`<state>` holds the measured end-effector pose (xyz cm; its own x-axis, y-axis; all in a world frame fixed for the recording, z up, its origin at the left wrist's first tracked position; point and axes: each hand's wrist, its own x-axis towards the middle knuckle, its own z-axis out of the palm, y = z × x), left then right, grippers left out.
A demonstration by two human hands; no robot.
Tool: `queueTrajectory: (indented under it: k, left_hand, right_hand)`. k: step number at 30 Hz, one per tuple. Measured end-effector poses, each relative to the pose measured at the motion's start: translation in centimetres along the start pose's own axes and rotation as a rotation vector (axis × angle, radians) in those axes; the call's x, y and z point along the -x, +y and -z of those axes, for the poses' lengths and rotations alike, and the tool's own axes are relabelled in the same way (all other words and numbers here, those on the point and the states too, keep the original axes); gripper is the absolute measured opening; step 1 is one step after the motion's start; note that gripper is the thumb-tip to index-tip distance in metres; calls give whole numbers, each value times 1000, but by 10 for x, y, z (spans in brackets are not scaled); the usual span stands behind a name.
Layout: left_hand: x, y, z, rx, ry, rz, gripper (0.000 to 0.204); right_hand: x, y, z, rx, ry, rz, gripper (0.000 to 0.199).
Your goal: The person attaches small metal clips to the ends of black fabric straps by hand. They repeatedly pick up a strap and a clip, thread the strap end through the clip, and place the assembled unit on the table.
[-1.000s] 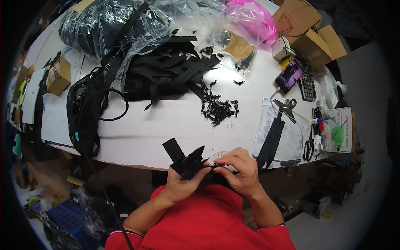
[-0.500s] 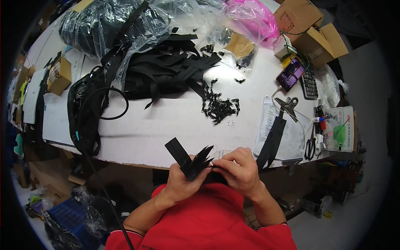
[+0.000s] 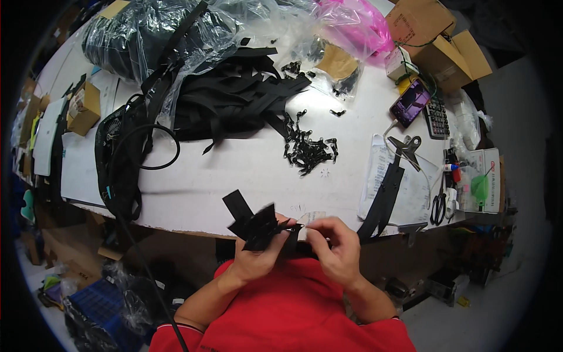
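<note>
My left hand [image 3: 258, 259] is closed around a bunch of black webbing straps [image 3: 258, 229] at the table's front edge. The straps' cut ends fan out above the fist, and one longer strap end sticks up to the left. By my left thumb, a small black clip [image 3: 297, 227] juts toward the right hand. My right hand [image 3: 337, 249] is just right of it, its thumb and index finger bent together in a pinch. A whitish bit shows beside those fingertips, too small to make out.
Loose black clips [image 3: 308, 149] lie in a heap mid-table. Behind them is a big pile of black straps [image 3: 229, 100] under clear plastic. To the right are a bulldog clip [image 3: 404, 149] on papers, a phone [image 3: 410, 102], a calculator [image 3: 437, 117] and scissors [image 3: 437, 208].
The straps in my left hand have turned and fanned out, and the small clip now shows between the hands. My right hand has shifted slightly down, its fingers less bunched.
</note>
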<state>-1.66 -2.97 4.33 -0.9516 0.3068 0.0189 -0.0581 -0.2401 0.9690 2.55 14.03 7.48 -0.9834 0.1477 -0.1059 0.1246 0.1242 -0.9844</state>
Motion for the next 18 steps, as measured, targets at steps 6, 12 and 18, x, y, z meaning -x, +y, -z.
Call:
queueTrajectory:
  k: [6,12,18]
  left_hand:
    - [4,-4,-3,23,9,-22,19]
    - [6,-4,-1,88,1,134,20]
    - [5,-5,2,95,-73,80,20]
  right_hand:
    - [0,8,-9,-442,-69,-283,11]
    - [2,9,-7,-352,-79,-81,7]
    - [-2,6,-3,-356,-145,-223,6]
